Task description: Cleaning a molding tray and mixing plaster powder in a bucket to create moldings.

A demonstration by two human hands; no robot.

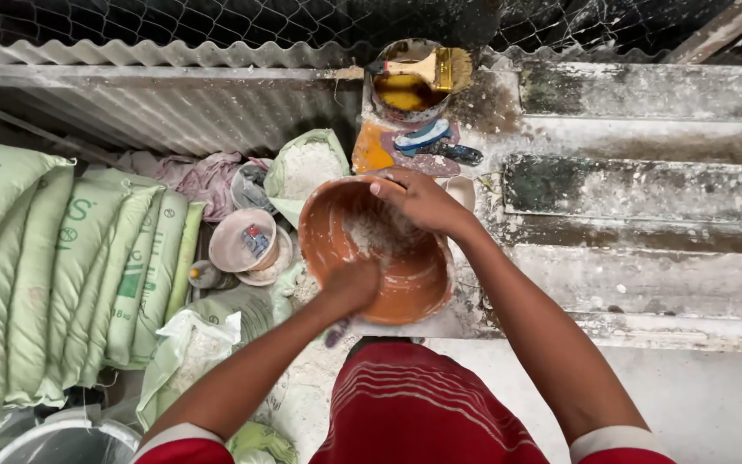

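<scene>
Outdoors, against corrugated sheeting (173,103) and wire mesh, beside weathered concrete steps (637,180). Standing over an orange bowl (405,275) resting on the dusty ledge, white powder (371,232) lying inside. Left hand (349,283) reaching into the bowl, fingers curled shut, contents hidden. Right hand (418,198) gripping the far rim. Stacked green sacks (53,275) leaning at left; a tin (405,86) with a paintbrush (431,69) sitting behind.

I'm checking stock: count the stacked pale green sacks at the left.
5 show: the stacked pale green sacks stand side by side on edge, from the far-left one to the thin one beside the small bowl. More may be hidden.
</scene>
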